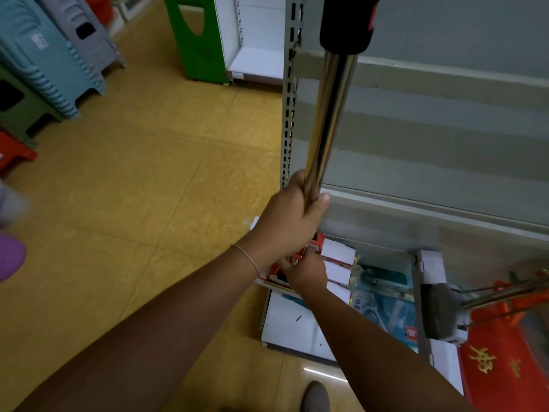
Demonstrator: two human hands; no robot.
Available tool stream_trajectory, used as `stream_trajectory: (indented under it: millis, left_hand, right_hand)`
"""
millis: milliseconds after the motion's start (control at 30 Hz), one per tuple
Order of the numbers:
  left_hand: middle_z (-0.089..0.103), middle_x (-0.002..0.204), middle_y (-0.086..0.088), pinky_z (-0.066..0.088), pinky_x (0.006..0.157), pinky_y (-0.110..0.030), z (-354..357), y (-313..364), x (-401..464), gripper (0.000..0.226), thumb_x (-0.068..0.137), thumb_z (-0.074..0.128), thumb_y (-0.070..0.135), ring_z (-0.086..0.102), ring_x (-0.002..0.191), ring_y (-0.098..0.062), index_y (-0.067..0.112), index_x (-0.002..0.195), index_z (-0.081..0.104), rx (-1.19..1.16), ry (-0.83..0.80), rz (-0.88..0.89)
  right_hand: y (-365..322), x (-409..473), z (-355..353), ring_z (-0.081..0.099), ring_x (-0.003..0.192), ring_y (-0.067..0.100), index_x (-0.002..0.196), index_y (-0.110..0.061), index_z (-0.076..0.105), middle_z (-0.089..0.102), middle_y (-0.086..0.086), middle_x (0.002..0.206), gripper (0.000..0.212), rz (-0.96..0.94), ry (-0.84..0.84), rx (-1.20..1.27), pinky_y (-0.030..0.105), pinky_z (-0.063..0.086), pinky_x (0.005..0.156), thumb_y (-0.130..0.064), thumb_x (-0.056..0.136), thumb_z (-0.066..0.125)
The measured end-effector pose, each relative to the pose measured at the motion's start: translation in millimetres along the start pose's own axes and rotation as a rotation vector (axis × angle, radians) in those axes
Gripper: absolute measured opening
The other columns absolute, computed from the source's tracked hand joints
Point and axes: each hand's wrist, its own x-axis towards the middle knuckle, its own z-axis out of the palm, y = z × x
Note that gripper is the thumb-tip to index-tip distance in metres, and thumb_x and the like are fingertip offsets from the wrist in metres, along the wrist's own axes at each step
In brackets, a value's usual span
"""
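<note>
So we're in a shop aisle, standing on a yellowish tiled floor. Stacked plastic stools in teal, grey and green sit off to the left, and there's a green end panel further back. Right in front of us is a grey metal shelving unit with a slotted upright.

Its bottom shelf holds white and red boxes packed side by side. Blue plastic packets lie just beside them, and a red bag with gold characters sits at the far right.

The thing we're handling is a shiny chrome pole with a black foam grip on its top end. It stands nearly upright against the front of the shelving. Our left hand is wrapped tight round the pole, thumb pressed along the shaft. Our right hand sits lower, just above the boxes. The left wrist covers its fingers, so we can't tell how far it's closed or what it has hold of.
</note>
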Motion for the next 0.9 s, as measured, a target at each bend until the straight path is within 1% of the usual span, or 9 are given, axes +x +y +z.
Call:
stream_trajectory:
  millis: [67, 133, 200, 300, 467, 567, 700, 767, 900]
  left_hand:
    - [0.064, 0.088, 0.002, 0.041, 0.061, -0.010, -12.4, 16.0, 2.3, 0.027, 0.095, 0.050, 0.044, 0.059, 0.075, -0.009, 0.020, 0.107, 0.047, 0.012, 0.022, 0.046]
    - [0.064, 0.093, 0.000, 0.039, 0.063, -0.007, -23.9, 29.2, 3.7, 0.031, 0.095, 0.051, 0.043, 0.057, 0.078, -0.009, 0.017, 0.112, 0.047, 0.017, 0.038, 0.081]
    - [0.062, 0.087, 0.002, 0.038, 0.058, -0.005, -34.0, 42.6, 4.8, 0.030, 0.096, 0.049, 0.043, 0.055, 0.070, -0.005, 0.016, 0.110, 0.045, 0.009, 0.058, 0.105]
    - [0.055, 0.075, 0.008, 0.035, 0.049, -0.012, -41.8, 58.7, 7.1, 0.028, 0.097, 0.047, 0.043, 0.051, 0.063, 0.001, 0.017, 0.106, 0.042, 0.043, 0.075, 0.097]
    - [0.050, 0.073, 0.008, 0.035, 0.052, -0.017, -41.2, 64.5, 10.8, 0.024, 0.096, 0.053, 0.036, 0.047, 0.062, -0.001, 0.016, 0.096, 0.041, 0.090, 0.095, -0.002]
    - [0.048, 0.072, 0.009, 0.033, 0.050, -0.016, -40.6, 63.8, 13.4, 0.024, 0.094, 0.057, 0.032, 0.046, 0.061, 0.000, 0.016, 0.096, 0.039, 0.110, 0.098, -0.011]
    - [0.043, 0.069, 0.013, 0.028, 0.047, -0.012, -43.6, 61.4, 18.0, 0.025, 0.091, 0.061, 0.029, 0.041, 0.058, 0.003, 0.017, 0.092, 0.039, 0.157, 0.116, 0.014]
    - [0.045, 0.068, 0.011, 0.028, 0.045, -0.013, -46.1, 60.0, 19.3, 0.024, 0.090, 0.062, 0.027, 0.043, 0.057, 0.002, 0.018, 0.089, 0.040, 0.175, 0.114, 0.033]
    - [0.048, 0.069, 0.009, 0.029, 0.046, -0.012, -49.2, 54.7, 19.7, 0.020, 0.089, 0.061, 0.024, 0.044, 0.057, 0.001, 0.018, 0.089, 0.043, 0.176, 0.111, 0.065]
  right_hand:
    - [-13.6, -3.2, -12.4, 0.063, 0.099, 0.028, 0.115, -0.009, 0.058, 0.065, 0.007, 0.106, 0.060, -0.012, 0.027, 0.004, 0.035, 0.052, 0.078, -0.056, 0.080, 0.070]
    - [-29.6, -3.0, -28.5, 0.061, 0.098, 0.030, 0.112, -0.009, 0.058, 0.064, 0.011, 0.106, 0.059, -0.053, 0.067, -0.001, 0.042, 0.053, 0.082, -0.057, 0.080, 0.069]
    - [-45.9, -1.0, -44.2, 0.061, 0.085, 0.028, 0.102, -0.007, 0.058, 0.064, 0.011, 0.094, 0.050, -0.096, 0.073, 0.043, 0.040, 0.053, 0.073, -0.049, 0.080, 0.072]
    - [-63.7, 0.5, -60.4, 0.052, 0.062, 0.018, 0.085, -0.004, 0.058, 0.057, 0.005, 0.071, 0.033, -0.179, 0.036, 0.011, 0.026, 0.036, 0.057, -0.035, 0.084, 0.070]
    - [-82.9, 4.5, -72.8, 0.045, 0.071, 0.010, 0.101, -0.003, 0.059, 0.051, -0.005, 0.079, 0.029, -0.298, 0.045, -0.181, 0.014, 0.019, 0.047, -0.030, 0.094, 0.050]
    - [-86.1, 3.9, -72.7, 0.047, 0.070, 0.012, 0.107, -0.002, 0.057, 0.054, -0.003, 0.081, 0.031, -0.270, 0.048, -0.146, 0.017, 0.022, 0.046, -0.029, 0.095, 0.049]
    - [-88.2, 1.7, -69.0, 0.044, 0.059, 0.004, 0.107, 0.001, 0.054, 0.056, 0.001, 0.079, 0.032, -0.238, 0.078, -0.045, 0.017, 0.023, 0.045, -0.029, 0.095, 0.049]
    - [-89.4, -0.6, -67.3, 0.046, 0.061, 0.009, 0.105, 0.002, 0.054, 0.058, 0.008, 0.081, 0.031, -0.253, 0.105, -0.009, 0.018, 0.023, 0.045, -0.027, 0.094, 0.049]
    - [-88.6, -5.4, -61.2, 0.053, 0.065, 0.011, 0.108, 0.001, 0.053, 0.063, 0.010, 0.084, 0.030, -0.304, 0.140, 0.062, 0.014, 0.027, 0.047, -0.026, 0.095, 0.051]
